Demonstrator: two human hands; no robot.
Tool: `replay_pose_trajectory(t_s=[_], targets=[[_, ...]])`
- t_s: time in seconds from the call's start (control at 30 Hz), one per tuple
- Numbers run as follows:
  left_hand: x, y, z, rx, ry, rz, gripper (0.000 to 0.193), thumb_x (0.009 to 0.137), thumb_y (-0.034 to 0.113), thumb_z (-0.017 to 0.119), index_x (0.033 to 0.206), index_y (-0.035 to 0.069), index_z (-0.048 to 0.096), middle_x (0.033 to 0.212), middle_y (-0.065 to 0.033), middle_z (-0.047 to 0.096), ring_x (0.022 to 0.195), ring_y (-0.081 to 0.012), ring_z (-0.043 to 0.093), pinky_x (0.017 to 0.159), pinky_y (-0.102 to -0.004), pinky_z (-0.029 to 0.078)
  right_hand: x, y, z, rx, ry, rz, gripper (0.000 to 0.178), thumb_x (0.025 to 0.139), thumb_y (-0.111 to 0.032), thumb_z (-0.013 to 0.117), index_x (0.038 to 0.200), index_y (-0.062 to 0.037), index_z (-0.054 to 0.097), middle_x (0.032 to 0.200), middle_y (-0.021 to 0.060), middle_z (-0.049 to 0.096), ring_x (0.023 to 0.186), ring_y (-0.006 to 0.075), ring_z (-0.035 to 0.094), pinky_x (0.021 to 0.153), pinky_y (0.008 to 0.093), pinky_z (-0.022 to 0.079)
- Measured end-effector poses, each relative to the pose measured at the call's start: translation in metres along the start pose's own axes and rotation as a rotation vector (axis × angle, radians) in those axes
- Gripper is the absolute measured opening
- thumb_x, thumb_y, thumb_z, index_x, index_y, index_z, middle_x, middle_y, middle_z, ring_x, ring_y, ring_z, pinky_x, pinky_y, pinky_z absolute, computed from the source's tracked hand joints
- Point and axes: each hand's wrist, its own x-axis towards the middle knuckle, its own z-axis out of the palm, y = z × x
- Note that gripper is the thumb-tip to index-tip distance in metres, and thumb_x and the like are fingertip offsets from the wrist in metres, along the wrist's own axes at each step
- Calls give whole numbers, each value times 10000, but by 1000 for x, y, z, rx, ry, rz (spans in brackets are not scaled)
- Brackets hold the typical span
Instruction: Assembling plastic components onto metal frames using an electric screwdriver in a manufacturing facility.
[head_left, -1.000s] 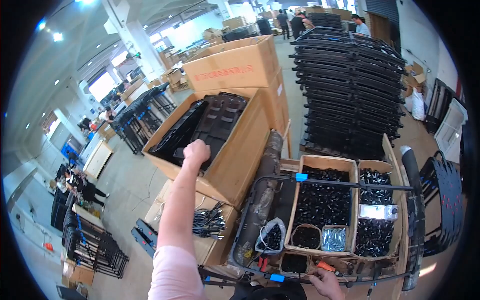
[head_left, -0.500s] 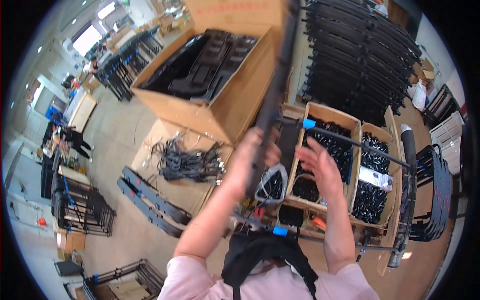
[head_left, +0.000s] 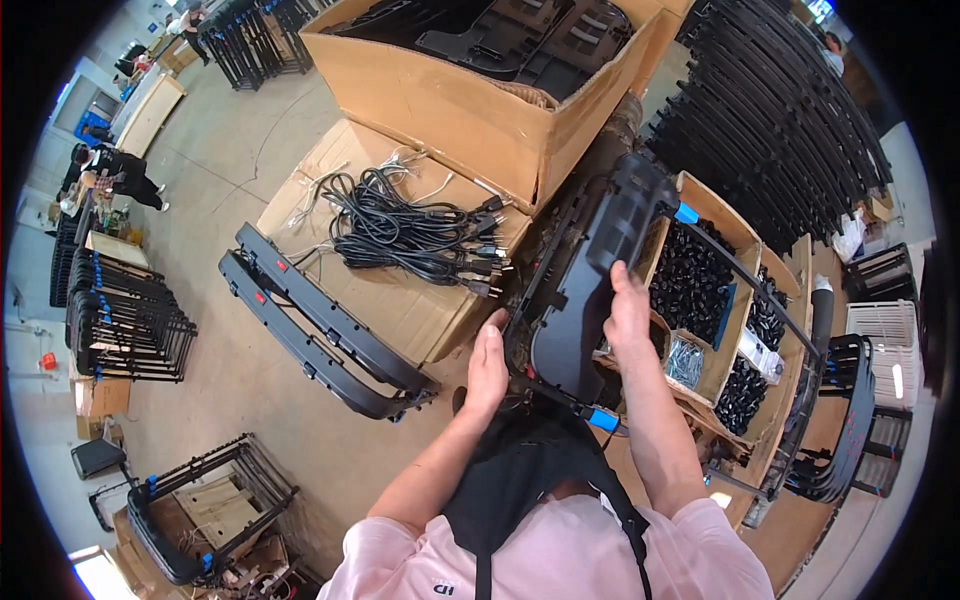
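Note:
A long black moulded plastic panel [head_left: 585, 275] lies in front of me, over a black tube frame with blue clips [head_left: 603, 419]. My right hand [head_left: 628, 310] has the panel's right edge, the thumb on its upper face and the other fingers partly hidden along the side. At the panel's left edge, my left hand [head_left: 487, 365] is held with straight fingers, palm toward it. Whether that palm touches the panel cannot be made out.
A large cardboard box [head_left: 440, 80] of black panels stands ahead. Black power cables [head_left: 400, 225] lie on cardboard at left, beside two curved black bars [head_left: 330, 340]. Wooden bins of small black parts [head_left: 695, 280] and screws [head_left: 686, 360] are at right. Stacked black frames [head_left: 770, 130] rise beyond.
The black panel, upright in my left hand before, has come down onto the frame with its broad face up. My left hand has let go; my right hand has reached the panel's edge.

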Motion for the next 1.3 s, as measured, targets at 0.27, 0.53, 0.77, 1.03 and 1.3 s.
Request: replay_pose_trajectory(t_s=[0.27, 0.53, 0.77, 1.03, 1.3], targets=[[-2, -29, 4, 496, -30, 267, 542, 1107, 262, 450, 1566, -26, 418, 1545, -297, 490, 1445, -449, 449, 1227, -525, 312, -5, 41, 22, -277, 91, 19, 785, 1085, -321, 627, 1659, 21, 215, 1701, 183, 319, 1562, 269, 301, 1285, 413, 209], [-2, -28, 2, 457, -70, 298, 536, 1096, 213, 464, 1556, -59, 412, 1548, -318, 479, 1469, -473, 427, 1244, -532, 301, -19, 32, 40, -254, 160, -16, 362, 1091, -233, 625, 1351, 16, 581, 1263, 124, 672, 1119, 224, 620, 1015, 374, 498], [-1, -31, 8, 420, -65, 271, 501, 1108, 191, 439, 1542, -60, 441, 1532, -301, 504, 1448, -448, 459, 1225, -501, 341, -10, 25, 15, -326, 6, 69, 709, 1050, -340, 672, 1567, 60, 397, 1448, 178, 582, 1284, 251, 582, 1080, 382, 483], [-18, -9, 13, 392, 70, 274, 456, 1086, 137, 467, 1488, -77, 478, 1433, -274, 566, 1357, -394, 528, 1169, -463, 386, -50, -103, -125, -663, -3, -133, 541, 1003, -288, 708, 1444, -1, 583, 1038, 63, 739, 945, 139, 688, 800, 302, 574], [-148, -46, 85, 629, -703, 499, 76, 936, 106, 727, 990, 55, 747, 954, -112, 717, 895, -334, 681, 814, -448, 544, -228, -97, -344, -514, -475, 621, 332, 1027, -301, 674, 1063, 12, 779, 897, 81, 777, 729, 116, 711, 572, 234, 496]])
